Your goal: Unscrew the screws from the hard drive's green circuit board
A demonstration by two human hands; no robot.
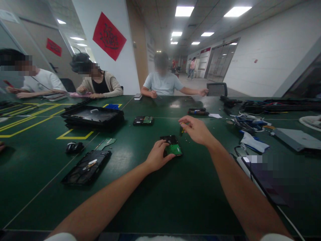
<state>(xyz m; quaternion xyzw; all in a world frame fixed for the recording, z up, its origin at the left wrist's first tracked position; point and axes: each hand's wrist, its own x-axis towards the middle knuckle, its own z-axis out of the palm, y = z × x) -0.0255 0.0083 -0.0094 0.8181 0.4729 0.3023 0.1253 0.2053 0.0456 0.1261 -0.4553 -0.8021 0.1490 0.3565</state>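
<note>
On the green table in front of me lies a hard drive (175,149), its green circuit board facing up. My left hand (157,155) grips it from the left, fingers over the far side and thumb along the near edge. To the right and a little farther off, my right hand (196,130) pinches a small screwdriver (181,130) with a dark and yellow handle, pointing down. Its tip is too small to make out. Tiny bits, perhaps screws, are scattered on the table beside it. A second hard drive (143,121) rests farther back.
Left of me are a black plastic casing (86,169), a dark coil (74,147) and stacked black trays (92,115). On the right lie a phone-like device (263,177), gloves (254,142), cables (248,122) and a grey metal box (298,140). Several people sit around the table.
</note>
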